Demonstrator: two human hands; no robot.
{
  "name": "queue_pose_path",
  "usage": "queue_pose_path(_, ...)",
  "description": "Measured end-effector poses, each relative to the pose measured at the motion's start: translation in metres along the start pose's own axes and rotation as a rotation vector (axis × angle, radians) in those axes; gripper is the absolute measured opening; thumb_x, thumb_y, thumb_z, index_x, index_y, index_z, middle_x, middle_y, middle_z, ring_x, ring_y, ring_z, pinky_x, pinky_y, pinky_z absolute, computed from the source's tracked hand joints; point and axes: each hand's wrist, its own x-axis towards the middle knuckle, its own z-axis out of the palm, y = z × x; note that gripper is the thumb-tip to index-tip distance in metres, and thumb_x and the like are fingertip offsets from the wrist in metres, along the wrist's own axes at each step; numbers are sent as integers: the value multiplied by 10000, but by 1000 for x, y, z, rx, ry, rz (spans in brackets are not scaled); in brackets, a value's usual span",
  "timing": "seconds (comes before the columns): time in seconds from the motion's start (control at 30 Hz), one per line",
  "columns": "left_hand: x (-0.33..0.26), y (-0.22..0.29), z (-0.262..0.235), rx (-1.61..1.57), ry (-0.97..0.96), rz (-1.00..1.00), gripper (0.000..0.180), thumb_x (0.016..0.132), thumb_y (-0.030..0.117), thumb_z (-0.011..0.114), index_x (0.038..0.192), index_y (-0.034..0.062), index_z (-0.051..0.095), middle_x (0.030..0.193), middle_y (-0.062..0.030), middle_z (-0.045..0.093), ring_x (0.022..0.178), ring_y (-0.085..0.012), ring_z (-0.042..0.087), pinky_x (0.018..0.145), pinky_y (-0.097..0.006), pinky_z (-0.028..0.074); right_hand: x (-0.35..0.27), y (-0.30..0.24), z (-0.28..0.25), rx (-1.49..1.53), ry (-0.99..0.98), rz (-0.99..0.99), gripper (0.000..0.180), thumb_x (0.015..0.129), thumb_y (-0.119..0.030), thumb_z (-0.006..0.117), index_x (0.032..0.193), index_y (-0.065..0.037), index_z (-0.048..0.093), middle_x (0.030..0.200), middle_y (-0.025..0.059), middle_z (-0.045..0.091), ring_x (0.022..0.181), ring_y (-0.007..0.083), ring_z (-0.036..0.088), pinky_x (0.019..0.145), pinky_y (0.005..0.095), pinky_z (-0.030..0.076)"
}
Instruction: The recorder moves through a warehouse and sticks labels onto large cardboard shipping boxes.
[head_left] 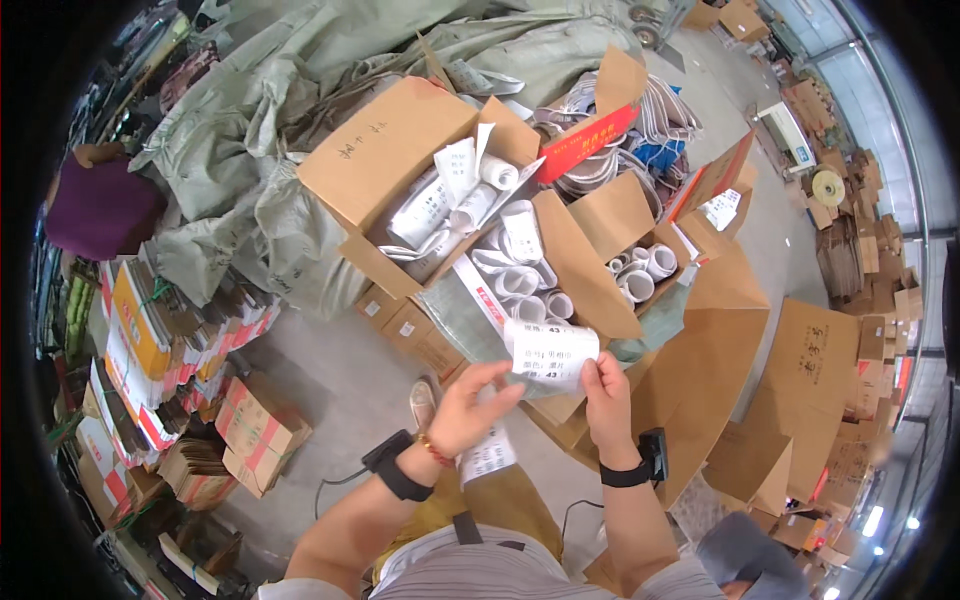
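Observation:
A roll of white printed labels [550, 355] is up in front of me, its right end pinched by the thumb and fingers of my right hand [609, 398]. My left hand [466, 410] is beside the roll's left end, fingers apart; whether the fingertips touch the paper is unclear. Beneath that hand a strip of labels [488, 452] hangs over my lap. Just beyond, more label rolls [520, 282] are grouped by an open cardboard box [390, 140], which also holds rolls and loose strips. Another carton [632, 217] to the right contains several rolled labels [637, 284].
Grey-green sheeting [270, 110] is heaped behind the boxes. Stacked flattened cartons [150, 340] stand at left, near a person in purple [105, 205]. Large cardboard flaps [690, 370] spread to my right. Coiled white straps [660, 110] lie farther back. Someone in grey [750, 555] is at lower right.

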Motion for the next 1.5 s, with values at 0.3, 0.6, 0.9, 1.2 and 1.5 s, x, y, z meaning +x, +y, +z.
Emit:
queue_pose_path(0.3,-4,21,-4,-353,8,-171,150,862,91,580,964,-2,638,872,3,626,815,-65,534,744,-229,439,-12,-19,4,-9,-224,-8,153,926,-150,469,943,-10,529,857,-12,553,768,35,467,712,214,404)
queue_pose_path(0.6,-1,36,-36,-231,323,75,254,859,42,531,1111,56,552,1101,-29,544,892,-99,532,737,-242,447,-7,-42,-18,-204,-326,-36,133,860,-108,562,875,20,593,724,-1,580,653,52,495,598,216,407)
queue_pose_path(0.9,-4,62,-14,589,-347,377,148,811,73,572,951,48,615,915,-105,620,813,-292,595,693,-332,477,-7,-73,-3,-609,-724,-267,119,808,-125,604,856,-16,604,663,111,584,557,187,551,527,282,414)
queue_pose_path(1.2,-9,56,-1,559,-299,182,85,800,60,585,836,0,634,698,-118,608,618,-194,584,567,-295,448,-23,-63,4,-666,-586,-306,99,793,-111,605,823,-17,602,634,126,552,535,226,545,509,296,409)
queue_pose_path(1.5,8,24,-2,191,-120,68,127,856,83,532,820,-29,579,660,-3,534,661,-51,455,605,-233,404,-31,-51,-15,-462,38,-613,114,829,-109,547,819,-23,621,637,82,565,541,191,548,497,294,420)
